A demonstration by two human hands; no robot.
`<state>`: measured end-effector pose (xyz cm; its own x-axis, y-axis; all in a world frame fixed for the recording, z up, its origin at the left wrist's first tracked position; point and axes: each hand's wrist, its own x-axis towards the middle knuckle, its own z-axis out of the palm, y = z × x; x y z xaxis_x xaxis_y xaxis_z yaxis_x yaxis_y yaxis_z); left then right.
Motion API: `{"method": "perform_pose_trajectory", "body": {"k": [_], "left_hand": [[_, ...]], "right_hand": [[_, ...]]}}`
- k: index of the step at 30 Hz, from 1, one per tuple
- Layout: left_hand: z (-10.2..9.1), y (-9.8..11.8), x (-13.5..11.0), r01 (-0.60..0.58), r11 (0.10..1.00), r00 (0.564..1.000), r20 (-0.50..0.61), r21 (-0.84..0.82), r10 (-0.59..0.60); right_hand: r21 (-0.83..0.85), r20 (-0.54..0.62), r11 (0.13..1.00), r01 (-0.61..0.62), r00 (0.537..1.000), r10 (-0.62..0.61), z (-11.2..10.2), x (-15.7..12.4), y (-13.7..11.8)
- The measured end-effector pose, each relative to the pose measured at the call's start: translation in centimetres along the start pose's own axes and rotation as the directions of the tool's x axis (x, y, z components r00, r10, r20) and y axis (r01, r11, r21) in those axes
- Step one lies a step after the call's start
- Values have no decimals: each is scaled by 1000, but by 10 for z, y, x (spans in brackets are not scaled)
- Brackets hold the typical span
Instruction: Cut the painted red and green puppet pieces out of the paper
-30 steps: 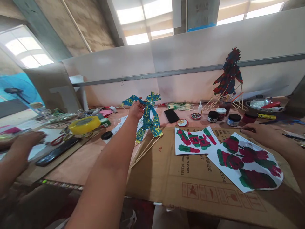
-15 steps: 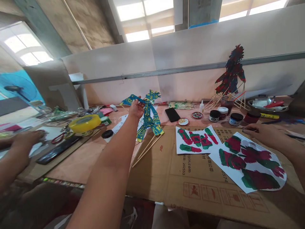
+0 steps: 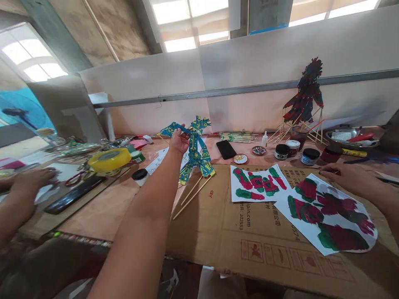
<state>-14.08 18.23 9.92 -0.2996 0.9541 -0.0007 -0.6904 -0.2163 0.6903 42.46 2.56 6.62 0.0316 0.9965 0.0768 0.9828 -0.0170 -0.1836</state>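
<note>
My left hand (image 3: 180,142) reaches forward, its fingers closed on the blue arm of a jointed shadow puppet (image 3: 195,153). The puppet is teal with yellow patterns, and two thin wooden sticks (image 3: 193,195) extend from its lower end over the cardboard. On the right, my right hand (image 3: 338,171) rests beside the upper edge of a sheet painted with red and green puppet parts (image 3: 333,216). Its fingers are curled together around something thin and dark, too small to make out. A smaller painted sheet (image 3: 260,183) lies to its left.
Flattened cardboard (image 3: 215,232) covers the table's front. Behind it lie a black phone (image 3: 226,149), bead dishes (image 3: 240,159), paint jars (image 3: 282,151) and a bundle of sticks (image 3: 237,137). A red-blue puppet (image 3: 307,93) stands back right. A co-worker's hands (image 3: 28,182) and yellow tape (image 3: 109,161) are left.
</note>
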Motion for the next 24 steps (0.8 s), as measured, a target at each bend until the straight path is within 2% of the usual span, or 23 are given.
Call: {"method": "perform_pose_trajectory", "body": {"k": [6,14,19,24], "left_hand": [[3,2,-2,-2,1000,1000,-5,19,2],[5,7,-4,-3,1000,1000,9,11,3],[6,8,-5,14,1000,1000,11,-2,-14],[7,8,-4,15,1000,1000,7,-10,-15]], "right_hand": [[-7,19,999,-38,999,38,-3,0,-2],[17,-38,1000,11,999,-10,1,-1,-1],[21,6,1000,-2,1000,2,1,-2,-3],[37,-43,999,18,999,-16,5,-2,-1]]}}
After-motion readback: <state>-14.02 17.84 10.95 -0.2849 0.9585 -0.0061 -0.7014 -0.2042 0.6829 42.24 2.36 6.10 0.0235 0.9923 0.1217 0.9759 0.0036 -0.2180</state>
